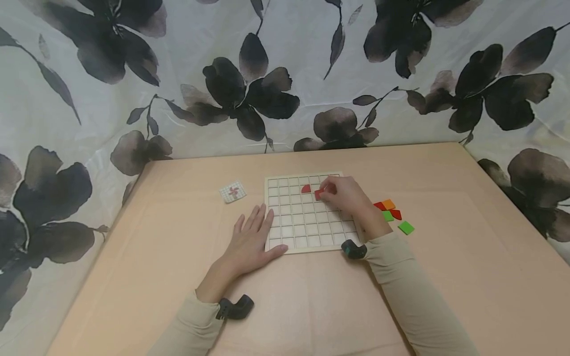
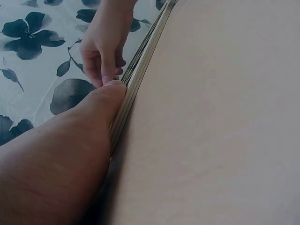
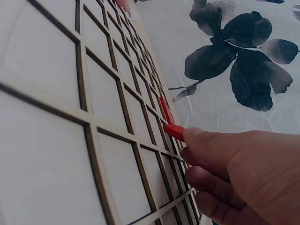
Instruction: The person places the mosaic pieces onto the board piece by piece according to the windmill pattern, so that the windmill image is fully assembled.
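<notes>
A white board (image 1: 299, 217) with a raised grid of square cells lies on the table. My right hand (image 1: 340, 195) is over its upper right part and pinches a small red tile (image 3: 174, 132) between thumb and fingers. In the head view this red tile (image 1: 318, 195) is partly covered by the fingertips. Just left of it, a red tile with a rounded side (image 1: 306, 189) sits in a grid cell. My left hand (image 1: 251, 240) rests with fingers spread along the board's left edge, its thumb at the lower left corner.
Left of the board lies a small card (image 1: 232, 192) printed with a grid and a red flower-like shape. Right of the board, beside my right wrist, are loose tiles: an orange tile (image 1: 389, 204), red ones (image 1: 396, 214) and green ones (image 1: 406, 227). A floral cloth (image 1: 311, 89) hangs behind the table.
</notes>
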`<move>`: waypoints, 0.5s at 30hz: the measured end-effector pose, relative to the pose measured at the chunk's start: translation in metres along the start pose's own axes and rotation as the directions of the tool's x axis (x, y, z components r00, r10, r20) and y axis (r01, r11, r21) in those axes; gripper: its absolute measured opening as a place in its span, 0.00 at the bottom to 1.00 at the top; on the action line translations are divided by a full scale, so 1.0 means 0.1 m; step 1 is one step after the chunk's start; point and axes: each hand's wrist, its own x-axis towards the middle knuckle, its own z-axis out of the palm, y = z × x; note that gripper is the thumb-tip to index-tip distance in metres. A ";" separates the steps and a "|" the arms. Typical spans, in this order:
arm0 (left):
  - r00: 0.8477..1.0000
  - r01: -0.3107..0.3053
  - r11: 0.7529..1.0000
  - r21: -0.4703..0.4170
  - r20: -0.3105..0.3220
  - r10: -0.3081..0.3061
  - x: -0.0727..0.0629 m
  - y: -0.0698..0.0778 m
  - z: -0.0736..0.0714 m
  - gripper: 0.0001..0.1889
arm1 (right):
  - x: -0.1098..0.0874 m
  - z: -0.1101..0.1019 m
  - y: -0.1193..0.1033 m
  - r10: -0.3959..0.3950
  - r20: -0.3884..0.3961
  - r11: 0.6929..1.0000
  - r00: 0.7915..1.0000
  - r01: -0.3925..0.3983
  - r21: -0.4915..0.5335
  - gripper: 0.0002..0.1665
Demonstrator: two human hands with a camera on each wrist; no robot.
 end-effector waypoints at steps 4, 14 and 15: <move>1.000 0.000 1.000 0.007 -0.005 0.000 0.00 0.00 0.00 0.50 | 0.01 0.01 0.01 -0.019 0.013 1.000 1.000 0.019 -0.018 0.10; 1.000 0.001 1.000 0.006 -0.004 -0.001 0.01 0.00 0.00 0.50 | 0.00 0.05 -0.05 -0.008 0.009 1.000 1.000 0.008 0.016 0.16; 1.000 0.001 1.000 0.004 -0.004 -0.001 0.01 0.00 0.00 0.50 | 0.00 0.06 -0.07 -0.005 0.009 1.000 1.000 0.005 0.024 0.17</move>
